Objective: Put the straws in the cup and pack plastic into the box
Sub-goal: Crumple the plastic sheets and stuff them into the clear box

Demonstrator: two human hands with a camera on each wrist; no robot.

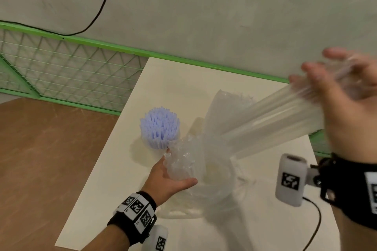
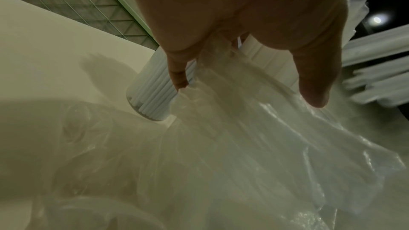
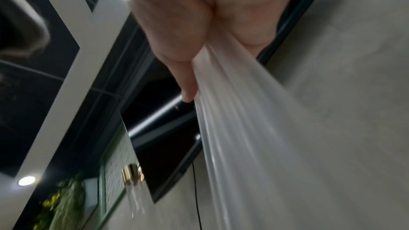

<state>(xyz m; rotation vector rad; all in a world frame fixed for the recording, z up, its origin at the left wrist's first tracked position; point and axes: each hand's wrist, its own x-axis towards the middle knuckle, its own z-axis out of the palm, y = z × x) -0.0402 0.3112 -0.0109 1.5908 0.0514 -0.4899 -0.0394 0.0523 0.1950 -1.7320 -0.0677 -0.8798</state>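
Straws (image 1: 159, 127) already fill the cup (image 2: 152, 92) on the table (image 1: 114, 185). Right hand (image 1: 344, 96) grips a raised bundle (image 1: 271, 122) still in wrap; left hand (image 1: 169, 179) clutches crumpled plastic (image 1: 181, 161). No box visible, so packing remains.

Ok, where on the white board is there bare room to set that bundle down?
Bare board runs along the far edge behind the cup of straws, and down the near-left side beside the left hand. The middle is crowded with crumpled plastic, right under the bundle in the right hand.
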